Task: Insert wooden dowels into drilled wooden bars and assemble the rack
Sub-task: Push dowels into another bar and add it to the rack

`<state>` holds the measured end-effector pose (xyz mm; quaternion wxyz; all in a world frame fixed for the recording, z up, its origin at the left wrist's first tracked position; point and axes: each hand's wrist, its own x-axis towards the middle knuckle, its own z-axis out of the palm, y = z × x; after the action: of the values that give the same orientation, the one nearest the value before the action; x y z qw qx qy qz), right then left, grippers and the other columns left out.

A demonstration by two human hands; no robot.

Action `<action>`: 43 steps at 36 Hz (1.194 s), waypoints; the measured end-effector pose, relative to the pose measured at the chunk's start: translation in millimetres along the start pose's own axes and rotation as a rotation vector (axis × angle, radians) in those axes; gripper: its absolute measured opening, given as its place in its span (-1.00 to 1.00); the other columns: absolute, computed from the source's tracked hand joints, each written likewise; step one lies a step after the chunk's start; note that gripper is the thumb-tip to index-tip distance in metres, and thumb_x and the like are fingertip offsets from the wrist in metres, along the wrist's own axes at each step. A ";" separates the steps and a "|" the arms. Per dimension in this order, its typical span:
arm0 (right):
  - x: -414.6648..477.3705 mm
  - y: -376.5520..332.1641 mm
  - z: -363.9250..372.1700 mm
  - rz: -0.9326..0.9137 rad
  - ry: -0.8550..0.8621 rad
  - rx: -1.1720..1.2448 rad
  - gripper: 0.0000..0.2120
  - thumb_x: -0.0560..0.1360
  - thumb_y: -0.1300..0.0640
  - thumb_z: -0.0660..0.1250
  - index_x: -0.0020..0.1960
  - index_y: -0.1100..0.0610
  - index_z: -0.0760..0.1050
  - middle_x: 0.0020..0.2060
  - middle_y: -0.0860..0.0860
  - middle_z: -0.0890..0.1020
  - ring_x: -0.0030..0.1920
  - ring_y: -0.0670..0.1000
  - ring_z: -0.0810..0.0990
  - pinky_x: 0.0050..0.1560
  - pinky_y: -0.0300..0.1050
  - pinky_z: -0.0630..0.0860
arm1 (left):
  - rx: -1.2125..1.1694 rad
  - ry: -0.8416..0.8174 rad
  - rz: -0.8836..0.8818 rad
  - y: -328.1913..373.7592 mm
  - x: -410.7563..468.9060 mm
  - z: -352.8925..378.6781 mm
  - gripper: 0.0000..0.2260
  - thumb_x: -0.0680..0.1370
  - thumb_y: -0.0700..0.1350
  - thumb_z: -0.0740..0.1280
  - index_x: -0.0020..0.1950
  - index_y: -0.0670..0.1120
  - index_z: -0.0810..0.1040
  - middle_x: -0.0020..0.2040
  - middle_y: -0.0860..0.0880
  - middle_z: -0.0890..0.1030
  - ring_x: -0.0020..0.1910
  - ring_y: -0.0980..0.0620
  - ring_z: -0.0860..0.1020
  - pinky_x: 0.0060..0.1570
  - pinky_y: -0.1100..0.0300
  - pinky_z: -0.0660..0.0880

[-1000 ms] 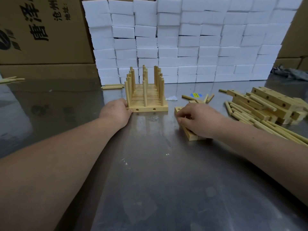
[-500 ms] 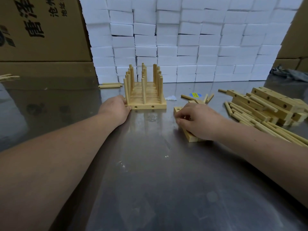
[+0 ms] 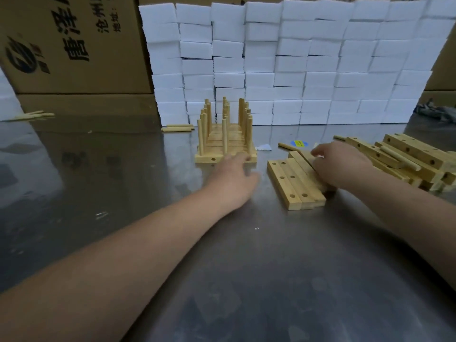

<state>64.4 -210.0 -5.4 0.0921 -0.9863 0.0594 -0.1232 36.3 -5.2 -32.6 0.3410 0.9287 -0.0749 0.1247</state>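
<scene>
An assembled wooden rack (image 3: pixel 225 141) with several upright dowels stands on the metal table, mid-frame. My left hand (image 3: pixel 234 175) is blurred just in front of its near bar, fingers loose, holding nothing. To the right lie drilled wooden bars (image 3: pixel 292 183) side by side flat on the table. My right hand (image 3: pixel 341 166) rests on their far end, fingers curled over another bar there; the grip itself is hidden. A heap of drilled bars and dowels (image 3: pixel 409 159) lies at the far right.
A wall of white foam blocks (image 3: pixel 291 62) stands behind the rack, with cardboard boxes (image 3: pixel 74 45) to the left. Loose dowels (image 3: pixel 177 127) lie by the foam, more dowels (image 3: pixel 32 115) at the far left. A blue-yellow sticker (image 3: pixel 299 143) is on the steel table (image 3: pixel 246 267).
My left hand has left the rack's left side and moved right, in front of its near bar. My right hand shifted back and right, uncovering the flat drilled bars.
</scene>
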 end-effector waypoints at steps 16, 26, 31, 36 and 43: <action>6.0 26.8 -7.4 0.139 -0.166 -0.220 -0.69 0.50 0.12 0.27 0.24 0.13 0.45 0.07 0.13 0.53 0.03 0.13 0.51 -0.01 -0.02 0.50 | 0.238 -0.279 0.289 18.6 -17.8 22.0 -0.48 0.50 0.27 0.18 0.43 0.16 0.29 0.47 0.12 0.19 0.42 0.05 0.22 0.21 0.12 0.24; 10.2 29.9 -3.1 0.139 -0.129 -0.254 -0.68 0.52 0.14 0.25 0.26 0.18 0.44 0.15 0.13 0.53 0.12 0.13 0.51 0.02 -0.07 0.47 | 0.242 -0.160 0.256 19.1 -16.7 18.8 -0.50 0.40 0.34 0.25 0.19 0.06 0.46 0.08 0.13 0.40 -0.04 0.12 0.40 -0.22 0.20 0.32; 9.4 29.4 0.7 0.069 -0.083 -0.162 -0.57 0.55 0.11 0.22 0.40 0.08 0.30 0.32 0.11 0.43 0.26 0.14 0.42 0.15 -0.04 0.42 | 0.260 -0.171 0.195 20.6 -16.5 18.1 -0.44 0.39 0.31 0.29 0.27 0.04 0.37 0.16 0.09 0.42 0.03 0.05 0.42 -0.15 0.15 0.33; 10.6 34.8 -8.0 0.101 -0.094 -0.169 -0.68 0.54 -0.03 0.19 0.13 0.15 0.52 -0.07 0.08 0.58 -0.06 0.08 0.53 -0.19 -0.10 0.45 | 0.330 -0.177 0.169 22.0 -16.4 19.0 -0.33 0.43 0.29 0.25 0.43 -0.03 0.26 0.38 0.00 0.35 0.34 -0.04 0.31 0.22 0.04 0.31; 3.2 45.5 -16.3 0.093 -0.207 -0.345 -0.85 0.52 0.08 0.22 -0.14 0.16 0.36 -0.30 0.03 0.44 -0.30 -0.01 0.43 -0.29 -0.16 0.37 | 0.346 -0.141 0.148 23.7 -16.3 19.4 -0.52 0.44 0.24 0.22 0.23 -0.02 0.42 0.12 -0.01 0.46 0.16 -0.05 0.37 0.03 0.05 0.35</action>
<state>59.1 -257.5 2.0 -0.0670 -0.9911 0.1153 -0.0046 18.9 -34.9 -36.9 0.1599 0.9719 -0.1442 0.0950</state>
